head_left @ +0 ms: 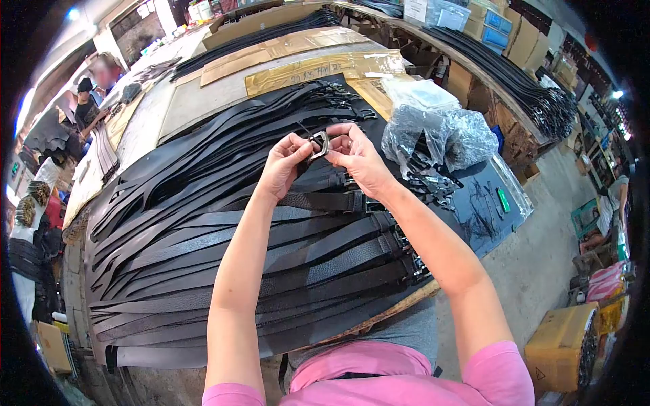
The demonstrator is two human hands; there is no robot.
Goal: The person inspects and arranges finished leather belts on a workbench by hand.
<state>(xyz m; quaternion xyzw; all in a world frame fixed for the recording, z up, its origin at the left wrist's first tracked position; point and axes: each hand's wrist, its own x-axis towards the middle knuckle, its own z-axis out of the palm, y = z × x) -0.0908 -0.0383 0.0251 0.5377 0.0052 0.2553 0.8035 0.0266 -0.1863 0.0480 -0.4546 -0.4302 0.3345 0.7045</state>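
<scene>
While it is held up over the worktable, a silver-toned, rounded metal buckle (pixel 323 143) sits between two bare hands: the left hand (pixel 287 161) pinches one side with its thumb and curled fingers, and the right hand (pixel 356 160) grips the opposite side likewise. Beneath them, long black leather belts (pixel 325 269) lie side by side in overlapping rows, most buckle ends towards the right. Just beyond the right forearm, a crumpled clear plastic bag (pixel 468 139) rests near loose dark metal pieces (pixel 437 186), with a small bright green object (pixel 503 200) farther right. Past the belts lie flat brown cardboard sheets (pixel 271 50).
</scene>
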